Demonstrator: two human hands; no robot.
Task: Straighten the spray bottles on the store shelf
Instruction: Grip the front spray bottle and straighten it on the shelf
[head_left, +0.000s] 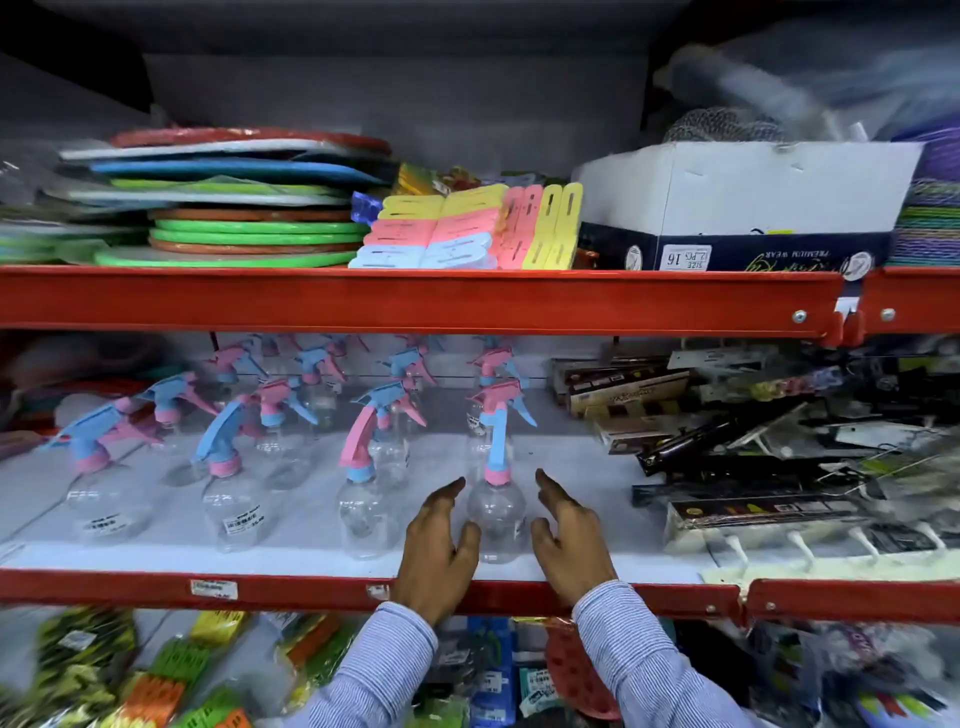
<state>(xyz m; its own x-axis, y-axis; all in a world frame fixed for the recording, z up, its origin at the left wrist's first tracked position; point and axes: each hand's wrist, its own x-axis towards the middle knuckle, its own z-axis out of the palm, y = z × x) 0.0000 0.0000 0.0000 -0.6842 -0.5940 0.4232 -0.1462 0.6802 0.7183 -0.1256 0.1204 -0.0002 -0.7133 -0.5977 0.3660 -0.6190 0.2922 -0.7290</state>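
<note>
Several clear spray bottles with pink and blue trigger heads stand in rows on the white middle shelf. The front right bottle stands upright between my hands. My left hand is just to its left and my right hand just to its right, both with fingers apart and not touching it. Another front bottle stands left of my left hand. More bottles stand further left, with trigger heads pointing in different directions.
Black and gold boxed goods are piled on the shelf's right side. A red shelf beam runs overhead with plates, sponges and a white box above it. Packaged goods fill the shelf below.
</note>
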